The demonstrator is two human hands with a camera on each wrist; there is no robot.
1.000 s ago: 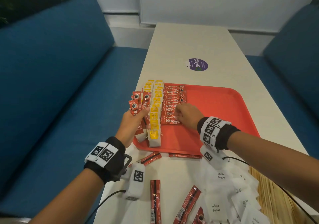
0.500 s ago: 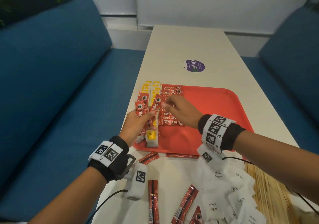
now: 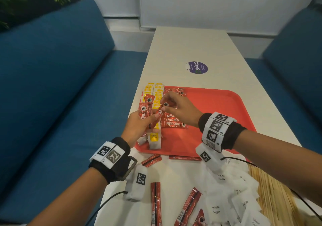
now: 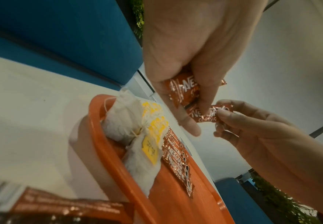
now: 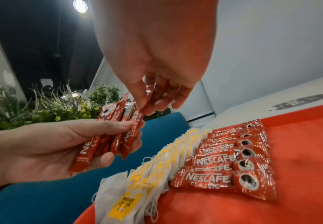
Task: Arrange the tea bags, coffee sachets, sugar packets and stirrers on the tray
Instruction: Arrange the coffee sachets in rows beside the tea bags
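A red tray [image 3: 217, 114] lies on the table with a row of yellow-tagged tea bags [image 3: 154, 138] along its left side. Beside them lies a row of red coffee sachets [image 3: 174, 123]. My left hand [image 3: 149, 119] hovers over the tray's left edge and grips a fan of several coffee sachets [image 5: 91, 148]. My right hand [image 3: 164, 103] pinches the top end of one sachet [image 5: 135, 128] in that fan between thumb and fingers. In the left wrist view the pinched sachet [image 4: 206, 116] sits between both hands' fingertips.
Loose coffee sachets [image 3: 155, 203] lie on the table near me. White sugar packets [image 3: 226, 191] are piled at the near right, with wooden stirrers [image 3: 271, 196] beyond them. A purple sticker [image 3: 197, 67] marks the far tabletop. Blue sofas [image 3: 52, 86] flank the table.
My right hand has left the sachet row on the tray, moved left to my left hand, and now pinches one sachet of the bundle held there.
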